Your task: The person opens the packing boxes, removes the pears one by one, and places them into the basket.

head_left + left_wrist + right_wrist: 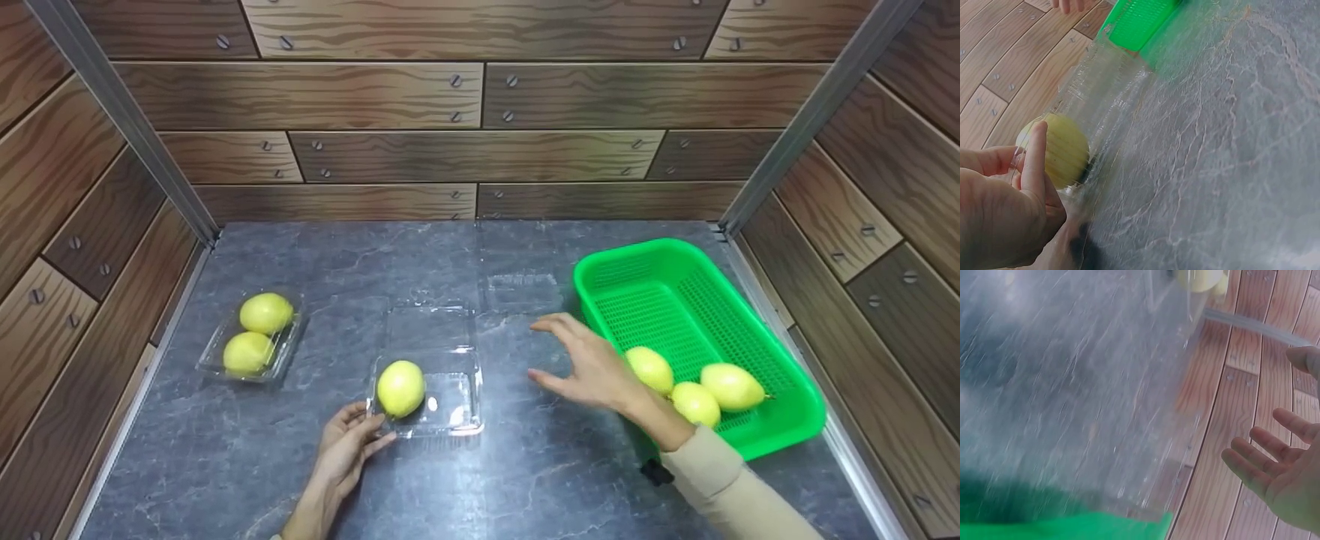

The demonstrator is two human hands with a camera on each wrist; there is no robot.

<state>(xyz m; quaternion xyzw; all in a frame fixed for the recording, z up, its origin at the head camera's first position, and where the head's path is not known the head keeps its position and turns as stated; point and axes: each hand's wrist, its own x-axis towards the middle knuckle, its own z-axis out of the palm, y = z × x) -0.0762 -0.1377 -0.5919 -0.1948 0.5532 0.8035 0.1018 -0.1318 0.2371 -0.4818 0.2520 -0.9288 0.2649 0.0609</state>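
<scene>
An opened clear plastic clamshell box (454,397) lies at the middle of the table, its lid (430,328) folded back. One yellow lemon (401,388) sits in the left half of its base. My left hand (346,444) pinches the box's near left corner between thumb and fingers; in the left wrist view that lemon (1064,149) shows just beyond the fingertips. Between the box and a green basket (814,424), my right hand (589,367) hovers with fingers spread and nothing in them. Several lemons (731,386) lie in the basket's near end, partly behind the right forearm.
At the left stands another clear clamshell (281,364) with two lemons (248,353) inside. A further clear plastic box (523,291) lies at the back, left of the basket. Wood-patterned walls (480,94) and metal posts (127,120) enclose the table on three sides.
</scene>
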